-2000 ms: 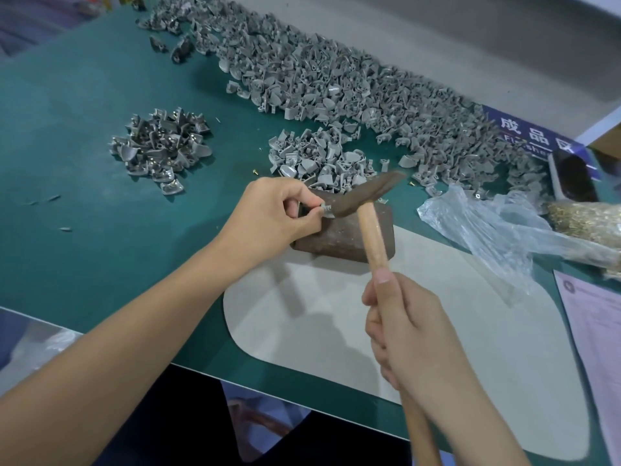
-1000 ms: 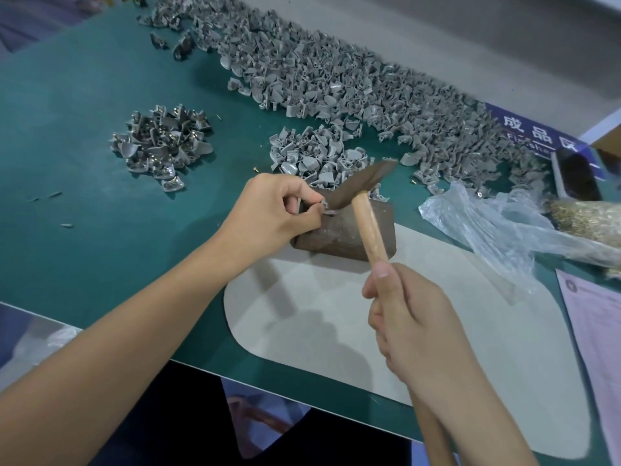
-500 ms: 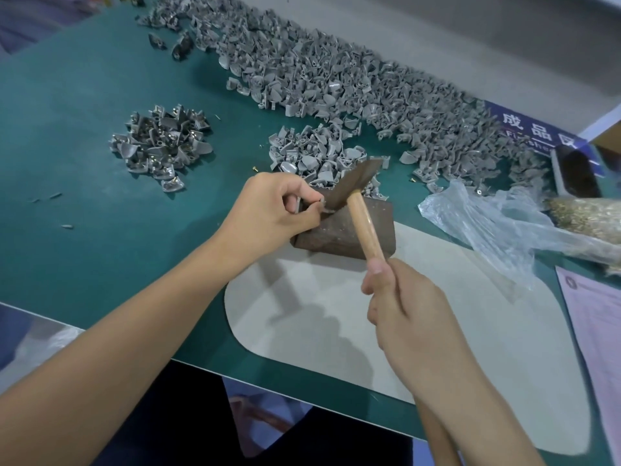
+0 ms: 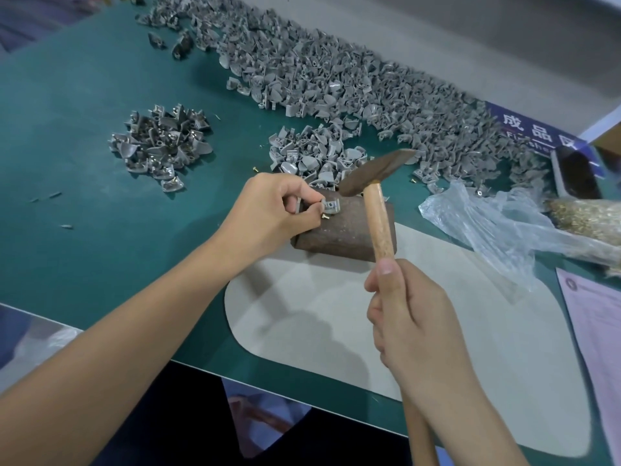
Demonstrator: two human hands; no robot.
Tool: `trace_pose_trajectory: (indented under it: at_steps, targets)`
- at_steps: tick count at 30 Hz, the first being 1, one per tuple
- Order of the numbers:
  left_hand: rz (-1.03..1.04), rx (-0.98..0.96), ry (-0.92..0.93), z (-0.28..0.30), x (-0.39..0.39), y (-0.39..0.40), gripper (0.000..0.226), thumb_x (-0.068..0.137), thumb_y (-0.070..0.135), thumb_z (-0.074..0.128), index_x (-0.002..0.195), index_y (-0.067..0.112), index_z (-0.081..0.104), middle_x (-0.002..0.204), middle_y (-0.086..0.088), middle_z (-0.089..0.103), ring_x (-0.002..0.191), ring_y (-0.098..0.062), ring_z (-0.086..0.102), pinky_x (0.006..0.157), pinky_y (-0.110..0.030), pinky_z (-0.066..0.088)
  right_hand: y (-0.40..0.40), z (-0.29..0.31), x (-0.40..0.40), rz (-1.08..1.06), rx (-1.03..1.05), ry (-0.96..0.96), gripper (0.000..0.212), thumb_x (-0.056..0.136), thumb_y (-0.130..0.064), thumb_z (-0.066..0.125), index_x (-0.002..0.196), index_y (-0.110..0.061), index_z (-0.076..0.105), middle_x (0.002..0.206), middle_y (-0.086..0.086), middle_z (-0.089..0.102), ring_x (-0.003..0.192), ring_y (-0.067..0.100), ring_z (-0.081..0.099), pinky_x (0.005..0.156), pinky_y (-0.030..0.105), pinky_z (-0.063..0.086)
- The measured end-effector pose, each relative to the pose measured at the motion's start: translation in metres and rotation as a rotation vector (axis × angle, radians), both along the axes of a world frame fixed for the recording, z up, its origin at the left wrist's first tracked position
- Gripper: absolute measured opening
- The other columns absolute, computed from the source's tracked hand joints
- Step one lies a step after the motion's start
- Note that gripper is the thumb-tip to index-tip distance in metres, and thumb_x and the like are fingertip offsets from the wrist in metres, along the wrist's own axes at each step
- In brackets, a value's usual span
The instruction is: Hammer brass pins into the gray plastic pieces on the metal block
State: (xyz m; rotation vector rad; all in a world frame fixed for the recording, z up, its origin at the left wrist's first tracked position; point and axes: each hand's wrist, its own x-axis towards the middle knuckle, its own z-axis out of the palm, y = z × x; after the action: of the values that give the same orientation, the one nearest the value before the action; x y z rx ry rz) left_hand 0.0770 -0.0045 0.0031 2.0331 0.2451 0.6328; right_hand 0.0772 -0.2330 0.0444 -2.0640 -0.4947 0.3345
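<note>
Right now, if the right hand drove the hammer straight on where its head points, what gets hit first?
Probably the gray piece on the block, pinched by the left hand. The hammer in the right hand hangs just above it; depth is unclear, fingertips are close.

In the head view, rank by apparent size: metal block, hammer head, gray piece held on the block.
Largest to smallest:
1. metal block
2. hammer head, raised nearer the camera, so slightly flattered
3. gray piece
</note>
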Motion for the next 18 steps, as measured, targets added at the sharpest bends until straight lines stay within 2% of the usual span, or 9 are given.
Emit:
trace_pose_trajectory:
  at_steps: [4, 7, 9, 11, 13, 15, 16, 18]
  targets:
    - [-0.001, -0.003, 0.012, 0.000, 0.000, 0.000, 0.020, 0.085, 0.021, 0.081, 0.078, 0.039, 0.073, 0.050, 0.016, 0.044, 0.045, -0.003, 0.038, 0.047, -0.009, 0.026, -0.003, -0.002, 0.007, -0.038, -0.029, -0.029, 0.043, 0.091, -0.072, 0.036, 0.086, -0.037, 0.061, 0.055, -0.005, 0.053, 0.045, 0.011, 0.043, 0.050, 0.031, 0.034]
    - [0.009, 0.017, 0.027, 0.001, -0.002, 0.000, 0.014, 0.085, 0.019, 0.081, 0.081, 0.032, 0.076, 0.052, 0.017, 0.046, 0.049, -0.003, 0.042, 0.049, -0.009, 0.030, -0.013, -0.003, 0.022, -0.160, -0.066, -0.188, 0.027, 0.097, -0.057, 0.049, 0.090, -0.034, 0.062, 0.067, -0.006, 0.062, 0.054, 0.012, 0.052, 0.052, 0.034, 0.040]
    - [0.024, 0.029, 0.027, 0.002, -0.003, 0.000, 0.010, 0.085, 0.018, 0.080, 0.083, 0.027, 0.077, 0.056, 0.015, 0.049, 0.053, -0.002, 0.045, 0.052, -0.009, 0.033, -0.021, -0.005, 0.035, -0.247, -0.115, -0.243, 0.008, 0.101, -0.037, 0.058, 0.096, -0.033, 0.061, 0.073, -0.013, 0.064, 0.067, 0.005, 0.059, 0.055, 0.021, 0.037]
    - [0.027, 0.035, 0.031, 0.002, -0.003, -0.001, 0.008, 0.086, 0.018, 0.079, 0.083, 0.025, 0.077, 0.059, 0.015, 0.050, 0.056, -0.002, 0.047, 0.055, -0.009, 0.034, -0.028, -0.009, 0.047, -0.304, -0.200, -0.235, 0.007, 0.102, -0.023, 0.059, 0.096, -0.028, 0.060, 0.071, -0.008, 0.062, 0.071, -0.002, 0.059, 0.053, 0.014, 0.034]
    - [0.028, 0.033, 0.034, 0.003, -0.003, -0.002, 0.007, 0.086, 0.018, 0.080, 0.084, 0.024, 0.077, 0.059, 0.014, 0.049, 0.058, -0.003, 0.047, 0.056, -0.010, 0.034, -0.034, -0.012, 0.056, -0.306, -0.338, -0.220, 0.018, 0.101, -0.018, 0.057, 0.084, -0.021, 0.056, 0.075, -0.003, 0.060, 0.066, 0.006, 0.056, 0.051, 0.017, 0.032]
    - [0.034, 0.039, 0.034, 0.004, -0.004, -0.002, 0.007, 0.086, 0.019, 0.080, 0.085, 0.025, 0.077, 0.060, 0.013, 0.048, 0.061, -0.004, 0.048, 0.057, -0.010, 0.034, -0.035, -0.014, 0.059, -0.276, -0.471, -0.190, 0.019, 0.101, -0.017, 0.056, 0.082, -0.012, 0.055, 0.084, 0.012, 0.060, 0.067, 0.014, 0.050, 0.052, 0.021, 0.031]
    - [0.038, 0.048, 0.035, 0.004, -0.004, -0.002, 0.006, 0.086, 0.020, 0.080, 0.085, 0.025, 0.077, 0.062, 0.012, 0.048, 0.062, -0.005, 0.048, 0.058, -0.011, 0.034, -0.033, -0.014, 0.057, -0.266, -0.563, -0.194, 0.017, 0.101, -0.022, 0.056, 0.088, -0.012, 0.058, 0.093, 0.013, 0.060, 0.073, 0.019, 0.050, 0.058, 0.028, 0.035]
    - [0.045, 0.067, 0.043, 0.004, -0.004, -0.001, 0.006, 0.086, 0.022, 0.079, 0.087, 0.027, 0.077, 0.066, 0.011, 0.049, 0.066, -0.007, 0.049, 0.059, -0.013, 0.034, -0.024, -0.011, 0.051, -0.257, -0.747, -0.312, 0.022, 0.100, -0.036, 0.059, 0.107, -0.017, 0.068, 0.111, 0.011, 0.057, 0.098, 0.030, 0.049, 0.072, 0.039, 0.042]
